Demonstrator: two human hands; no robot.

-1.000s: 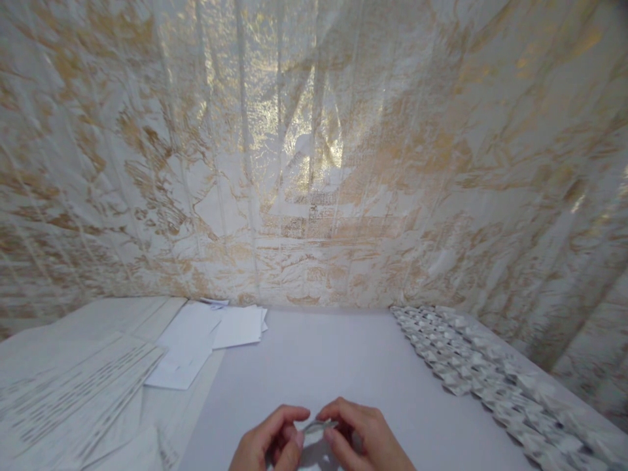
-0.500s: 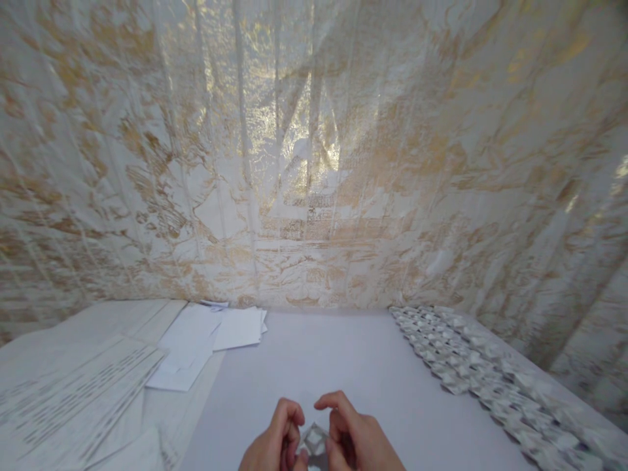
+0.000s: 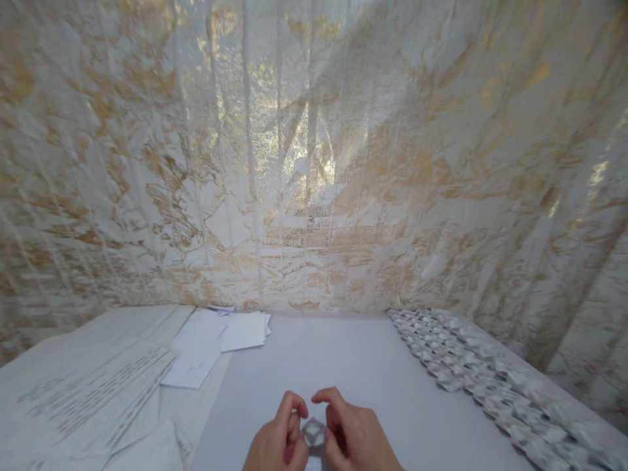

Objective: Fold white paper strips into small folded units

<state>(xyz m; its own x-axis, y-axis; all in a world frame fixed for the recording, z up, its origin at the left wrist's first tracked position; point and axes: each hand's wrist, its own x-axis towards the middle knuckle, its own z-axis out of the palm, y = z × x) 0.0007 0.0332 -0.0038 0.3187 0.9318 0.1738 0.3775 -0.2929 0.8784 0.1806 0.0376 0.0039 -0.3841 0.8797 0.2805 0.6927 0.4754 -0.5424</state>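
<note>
the small folded paper [image 3: 314, 430] was low down in the middle, right between the left hand [image 3: 275, 439] and the right hand [image 3: 362, 437]. it lay just to the right of the left fingers and just to the left of the right fingers. no hand looked nearer, because both seemed to touch its sides. it looked about as wide as it was tall, so i could not tell which way its long side went. there was a pale bit under it, too hidden to name.

both hands seemed to pinch the paper low down, one on each side, with that grip nearly closed. the two pointer fingers were bent up over it, and their tips were near each other with a little gap. the tucked fingers were hard to see.

the hands were over the pale table [image 3: 314, 360]. white paper slips [image 3: 244, 331] and printed papers [image 3: 105, 409] lay on the left. rows of pointy folded papers [image 3: 464, 371] lay on the right. a shiny gold and white cloth [image 3: 314, 255] hung behind.
</note>
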